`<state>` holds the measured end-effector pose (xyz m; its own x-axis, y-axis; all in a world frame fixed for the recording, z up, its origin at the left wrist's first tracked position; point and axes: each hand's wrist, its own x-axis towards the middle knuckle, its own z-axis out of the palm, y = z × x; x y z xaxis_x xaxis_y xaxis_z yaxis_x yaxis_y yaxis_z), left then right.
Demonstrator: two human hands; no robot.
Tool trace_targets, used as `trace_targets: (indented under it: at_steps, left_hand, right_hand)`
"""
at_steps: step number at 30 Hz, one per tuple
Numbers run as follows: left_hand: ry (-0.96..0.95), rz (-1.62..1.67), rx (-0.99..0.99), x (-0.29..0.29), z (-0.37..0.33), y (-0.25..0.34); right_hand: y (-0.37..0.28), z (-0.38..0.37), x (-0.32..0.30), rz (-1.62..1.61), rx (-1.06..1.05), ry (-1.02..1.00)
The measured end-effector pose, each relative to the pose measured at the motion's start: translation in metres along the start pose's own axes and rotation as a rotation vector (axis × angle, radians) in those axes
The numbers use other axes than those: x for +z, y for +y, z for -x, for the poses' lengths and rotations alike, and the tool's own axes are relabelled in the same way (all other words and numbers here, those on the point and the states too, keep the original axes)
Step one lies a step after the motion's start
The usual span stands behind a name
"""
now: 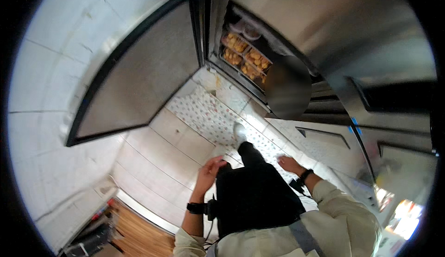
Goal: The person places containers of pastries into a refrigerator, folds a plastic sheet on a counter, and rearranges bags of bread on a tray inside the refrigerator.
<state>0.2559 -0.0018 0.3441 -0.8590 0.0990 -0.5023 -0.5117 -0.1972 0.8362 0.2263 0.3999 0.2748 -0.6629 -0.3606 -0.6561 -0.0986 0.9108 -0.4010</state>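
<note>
left hand [212,168]: loosely bent | right hand [290,165]: loosely curled | hands: well apart

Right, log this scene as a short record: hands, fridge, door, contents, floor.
Left hand: fingers partly bent, nothing visible in it, beside the black clothing; contact unclear
Right hand: fingers curled, no held item visible, over the floor in view
Wrists: dark band on each
Fridge: open
Door: swung out to the left
Contents: yellow-brown food in trays; exact kind unclear
Floor: pale tiles, spotted mat
</note>
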Motion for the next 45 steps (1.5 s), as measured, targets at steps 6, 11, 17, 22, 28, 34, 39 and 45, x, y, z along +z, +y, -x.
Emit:
trace_targets:
  at_steps: [6, 11, 17, 22, 28, 34, 39, 45]
  left_hand:
    - [-0.48, -0.019, -0.16, 0.044, 0.025, 0.084]
    - [-0.751, -0.091, -0.282, 0.105, 0.026, 0.077]
    - [-1.058, -0.284, -0.395, 0.314, 0.028, 0.072]
    - [-1.315, -0.455, -0.486, 0.493, 0.116, 0.019]
    - [-1.538, -0.384, -0.495, 0.664, 0.205, -0.039]
    - [-1.519, -0.455, -0.496, 0.754, 0.225, -0.061]
    - [-1.516, -0.494, -0.507, 0.857, 0.231, -0.098]
    - [-1.537, -0.385, -0.405, 1.046, 0.233, -0.137]
  right_hand:
    - [0.069, 0.233, 0.175, -0.571, 0.73, 0.097]
    - [0.001, 0.314, 0.205, -0.723, 1.019, 0.431]
    - [-0.038, 0.38, 0.291, -1.063, 1.194, 0.646]
    - [-0.091, 0.421, 0.452, -1.369, 1.38, 0.799]
    - [-0.084, 0.488, 0.554, -1.599, 1.606, 0.585]
    - [0.096, 0.555, 0.543, -1.647, 1.648, 1.062]
    - [0.248, 0.605, 0.438, -1.728, 1.354, 1.534]
    - [0.382, 0.704, 0.408, -1.57, 1.389, 1.403]
